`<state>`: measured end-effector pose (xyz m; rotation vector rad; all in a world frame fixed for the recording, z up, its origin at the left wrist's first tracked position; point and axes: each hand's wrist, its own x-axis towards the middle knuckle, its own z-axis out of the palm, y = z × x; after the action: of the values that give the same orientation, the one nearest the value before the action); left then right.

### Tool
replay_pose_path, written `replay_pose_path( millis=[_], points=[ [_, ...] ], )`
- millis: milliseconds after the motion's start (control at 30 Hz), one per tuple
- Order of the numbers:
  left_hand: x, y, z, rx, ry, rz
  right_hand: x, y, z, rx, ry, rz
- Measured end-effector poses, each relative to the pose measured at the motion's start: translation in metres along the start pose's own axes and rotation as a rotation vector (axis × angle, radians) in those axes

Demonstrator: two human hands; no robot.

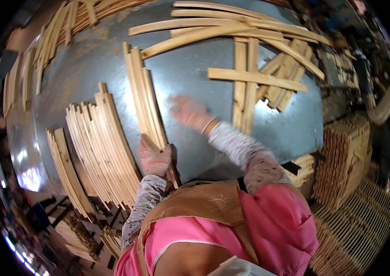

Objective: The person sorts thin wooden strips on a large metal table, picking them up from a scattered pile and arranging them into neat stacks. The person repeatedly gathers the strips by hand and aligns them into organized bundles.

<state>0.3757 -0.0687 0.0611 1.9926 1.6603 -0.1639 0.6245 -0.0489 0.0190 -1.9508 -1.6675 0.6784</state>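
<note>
My left hand (155, 158) is closed around the near part of a small bundle of long, pale wooden strips (145, 99). The bundle lies lengthwise on the grey metal table (190, 156), its far ends uneven. To the right of these strips, my right hand (190, 112) hangs over the bare metal, a little blurred by motion. Its fingers look stretched out toward the strips, with nothing seen in them. Left of my left hand lies a wider row of similar strips (105, 147), side by side.
Loose wooden strips (232, 28) lie crisscrossed across the far side; one crosses upright pieces (245, 92) at the right. A few strips (68, 172) lie at the near left. More wood (61, 30) is at the far left. Stacked wood (342, 158) stands beyond the right edge.
</note>
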Motion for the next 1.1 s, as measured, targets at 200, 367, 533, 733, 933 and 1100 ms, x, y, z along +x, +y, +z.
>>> replay_pose_path(
  millis=[200, 367, 533, 733, 933, 1100],
  points=[
    [0.009, -0.001, 0.014, -0.069, 0.107, -0.034, 0.167, 0.109, -0.146, -0.733, 0.412, -0.197],
    [0.015, -0.037, 0.061, -0.374, 0.285, -0.102, 0.19, 0.111, -0.152, -0.773, -0.04, -0.168],
    [0.026, -0.026, 0.024, -0.245, 0.284, -0.182, 0.099, 0.029, -0.15, -0.535, -0.525, -0.047],
    [0.036, -0.03, 0.025, -0.175, 0.264, -0.137, 0.12, 0.165, -0.213, -0.624, -0.099, -0.2],
    [0.031, -0.026, 0.021, -0.193, 0.262, -0.169, 0.088, 0.193, -0.245, -0.833, -0.34, -0.297],
    [0.033, -0.02, 0.018, -0.163, 0.263, -0.184, 0.16, 0.13, -0.223, -0.611, -0.055, -0.155]
  ],
)
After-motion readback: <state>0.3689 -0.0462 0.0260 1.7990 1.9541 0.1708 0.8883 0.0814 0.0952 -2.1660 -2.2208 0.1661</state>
